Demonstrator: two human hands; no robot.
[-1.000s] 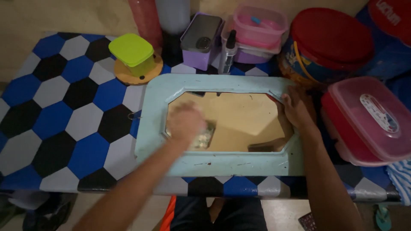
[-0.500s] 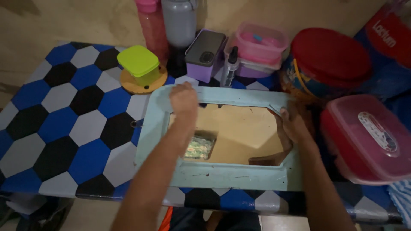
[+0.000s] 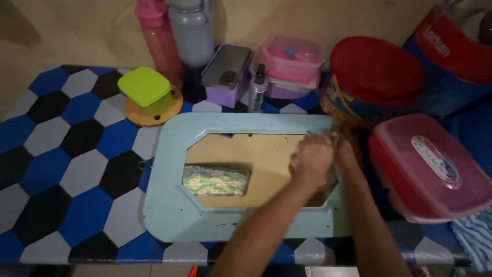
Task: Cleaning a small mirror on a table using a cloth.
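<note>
A mirror in a pale blue frame lies flat on a table covered in blue, black and grey hexagons. Its glass is an eight-sided pane that reflects a tan surface and a patch of flowered cloth near its left side. The left hand reaches across the glass to its right end, fingers curled down and bunched into a loose fist pressed on the pane; whether anything is inside that fist cannot be told, since the hand is blurred. The right hand lies just beside it, touching it, at the frame's right edge near the top right corner, and its fingers are mostly hidden behind the left hand, so its grip cannot be told either. Behind the mirror, a lime box sits on a round wooden coaster, with a pink bottle and a grey bottle standing just beyond it. A purple tin, a small dropper bottle and a pink box stand along the back. To the right are a red-lidded tub and, near the right hand, a red box with a clear lid.
</note>
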